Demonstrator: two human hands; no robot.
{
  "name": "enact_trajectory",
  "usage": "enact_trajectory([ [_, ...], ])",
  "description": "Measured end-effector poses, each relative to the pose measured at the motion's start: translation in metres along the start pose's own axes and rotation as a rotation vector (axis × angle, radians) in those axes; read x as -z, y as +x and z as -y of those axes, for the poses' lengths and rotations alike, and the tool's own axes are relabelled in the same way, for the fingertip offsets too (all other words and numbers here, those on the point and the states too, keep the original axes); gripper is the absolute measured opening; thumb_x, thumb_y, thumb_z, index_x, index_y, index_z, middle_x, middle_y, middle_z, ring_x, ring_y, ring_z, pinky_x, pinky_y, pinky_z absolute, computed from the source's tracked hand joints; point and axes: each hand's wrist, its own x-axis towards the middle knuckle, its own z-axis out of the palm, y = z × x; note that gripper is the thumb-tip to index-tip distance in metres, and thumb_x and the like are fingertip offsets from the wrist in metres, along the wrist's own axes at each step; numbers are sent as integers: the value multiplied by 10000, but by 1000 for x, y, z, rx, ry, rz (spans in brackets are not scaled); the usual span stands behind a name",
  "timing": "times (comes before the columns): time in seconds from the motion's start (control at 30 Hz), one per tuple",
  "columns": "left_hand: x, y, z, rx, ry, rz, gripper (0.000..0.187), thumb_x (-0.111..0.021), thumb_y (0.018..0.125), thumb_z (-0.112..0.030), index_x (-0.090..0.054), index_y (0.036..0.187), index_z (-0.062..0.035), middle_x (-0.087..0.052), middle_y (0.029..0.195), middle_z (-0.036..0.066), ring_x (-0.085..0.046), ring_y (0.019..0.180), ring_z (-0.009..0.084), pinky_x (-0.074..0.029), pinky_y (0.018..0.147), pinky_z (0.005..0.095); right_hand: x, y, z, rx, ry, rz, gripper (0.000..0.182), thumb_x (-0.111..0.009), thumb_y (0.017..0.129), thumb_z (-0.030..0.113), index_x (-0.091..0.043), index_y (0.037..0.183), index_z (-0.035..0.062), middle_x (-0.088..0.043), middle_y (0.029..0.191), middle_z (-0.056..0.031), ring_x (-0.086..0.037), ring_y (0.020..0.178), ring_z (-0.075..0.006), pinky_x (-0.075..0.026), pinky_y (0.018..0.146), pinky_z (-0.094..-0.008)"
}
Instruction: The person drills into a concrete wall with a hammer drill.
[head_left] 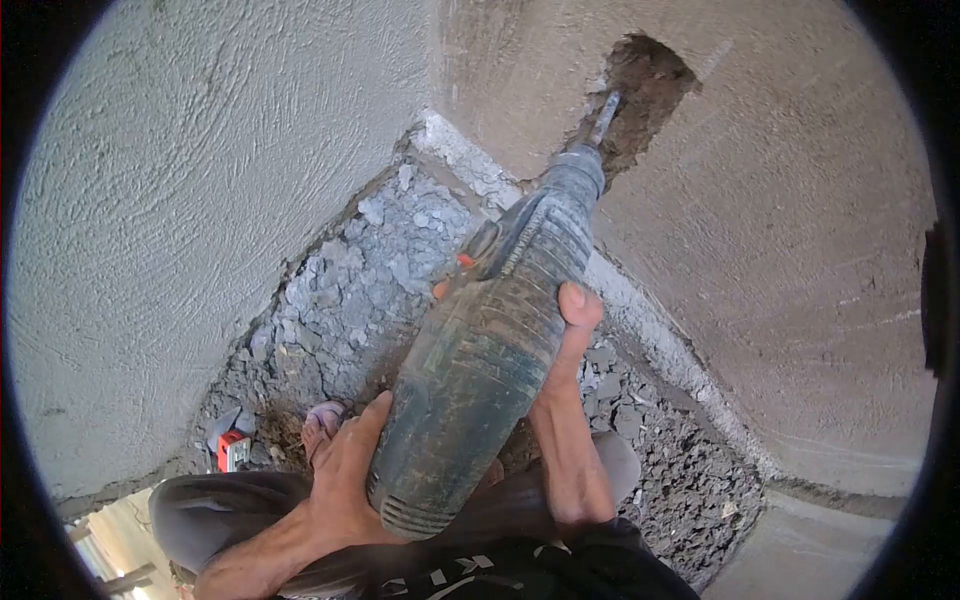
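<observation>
A dusty dark rotary hammer drill slants across the middle of the view, with its body toward me. Its metal bit reaches into a rough brown hole broken in the plastered wall. My left hand is closed at the rear left of the drill, its fingers partly hidden by the housing. From below and the right, my right hand supports the body, thumb along its side and most fingers out of sight underneath.
Grey broken rubble fills the corner between the rough grey wall and the brown wall. A pale ledge runs along the brown wall's base. A small red and white object lies near my knee.
</observation>
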Motion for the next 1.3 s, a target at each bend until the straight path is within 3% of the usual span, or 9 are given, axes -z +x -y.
enact_trajectory([
  [0.47,1,-7,17,-33,-33,3,1143,-939,589,-343,-283,1410,106,-607,1227,249,-660,1100,310,-535,925,399,10,-7,-14,42,-14,-79,941,-567,755,680,-450,1358,-33,-596,1165,-224,-645,1026,-407,-555,826,-541],
  [0.67,-8,19,-3,-40,-24,54,1198,-957,553,-334,-267,1431,99,-603,1226,271,-659,1094,364,-525,942,425,12,1,8,134,122,-162,928,-527,765,686,-440,1348,-31,-587,1146,-243,-647,958,-415,-555,775,-544],
  [0.77,-20,33,-17,-80,7,9,1252,-968,514,-342,-255,1450,84,-596,1200,293,-647,1074,411,-521,931,464,29,5,11,148,213,-76,919,-500,770,685,-429,1341,-31,-589,1110,-250,-644,927,-425,-551,753,-549],
  [0.83,-14,35,-34,-10,209,116,1285,-965,498,-347,-238,1472,68,-581,1187,299,-625,1047,444,-517,900,493,43,3,8,131,266,-25,907,-498,769,681,-428,1337,-22,-591,1100,-241,-646,924,-427,-551,744,-552],
  [0.9,-18,35,-30,-20,184,72,1290,-961,496,-348,-233,1477,66,-575,1189,293,-616,1039,446,-516,883,495,39,2,12,115,288,36,895,-496,768,677,-428,1333,-13,-594,1091,-232,-648,922,-429,-551,734,-555],
  [1.07,-3,8,-31,-91,155,-18,1288,-960,501,-340,-228,1481,63,-568,1212,283,-616,1061,439,-519,891,482,0,-8,4,151,273,-63,847,-509,775,655,-462,1307,-2,-617,1091,-211,-659,908,-425,-567,713,-546],
  [1.17,4,0,-32,40,120,14,1277,-968,496,-313,-237,1473,63,-570,1235,286,-621,1101,432,-523,914,472,-11,-12,3,168,168,-35,838,-496,789,650,-455,1314,-3,-612,1097,-205,-663,927,-414,-573,739,-544],
  [1.23,2,-3,-27,-118,123,-110,1239,-968,500,-278,-262,1461,60,-581,1243,286,-630,1121,419,-526,928,452,-11,-9,4,175,170,12,830,-495,794,645,-454,1316,1,-610,1097,-205,-667,932,-410,-575,746,-546],
  [1.3,2,0,-32,-137,135,-132,1210,-960,504,-253,-279,1452,62,-589,1235,283,-640,1106,413,-529,923,447,-10,-4,5,185,181,51,823,-495,798,641,-452,1317,4,-609,1097,-205,-671,936,-407,-576,754,-547],
])
